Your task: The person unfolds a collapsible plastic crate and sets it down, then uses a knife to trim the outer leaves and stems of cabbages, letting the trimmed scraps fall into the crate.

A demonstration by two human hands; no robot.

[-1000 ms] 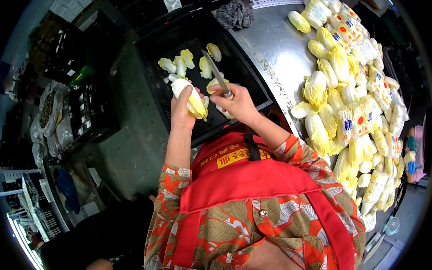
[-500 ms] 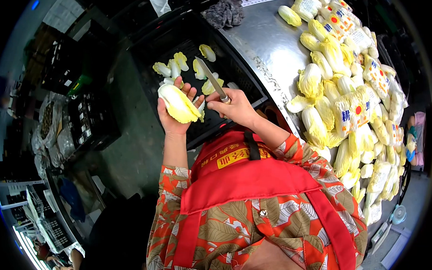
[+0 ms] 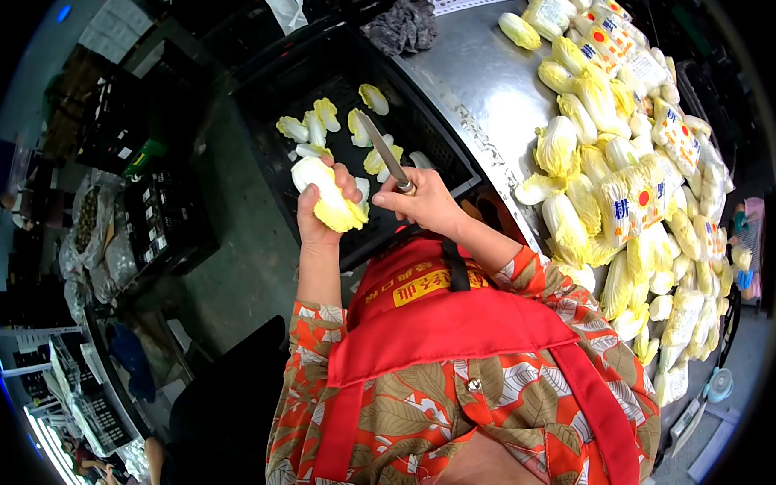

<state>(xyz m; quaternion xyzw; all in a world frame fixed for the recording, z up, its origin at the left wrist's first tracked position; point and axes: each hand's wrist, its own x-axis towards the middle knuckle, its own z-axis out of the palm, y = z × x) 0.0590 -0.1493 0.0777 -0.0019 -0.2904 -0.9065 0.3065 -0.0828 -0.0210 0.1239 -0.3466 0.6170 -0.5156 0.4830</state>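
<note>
My left hand (image 3: pixel 323 221) is wrapped round a small napa cabbage (image 3: pixel 336 203), its white base toward the upper left and its yellow leaves toward my body. In my right hand (image 3: pixel 431 203) is a knife (image 3: pixel 386 153), gripped by its handle, with the blade pointing up and left, apart from the cabbage. Below both hands stands a black crate (image 3: pixel 441 129). Loose yellow cabbage leaves (image 3: pixel 326 114) are scattered on its bottom, some of them partly hidden behind my hands.
A metal table (image 3: pixel 463 61) on the right carries a heap of napa cabbages (image 3: pixel 596 96), some in printed bags (image 3: pixel 633 200). A grey cloth (image 3: pixel 402 26) lies at its far left corner. Black crates (image 3: pixel 162 217) and plastic bags (image 3: pixel 89 223) stand at the left.
My left fingers have closed round the cabbage, which has turned and shifted slightly right and down. The knife in my right hand has moved only a little.
</note>
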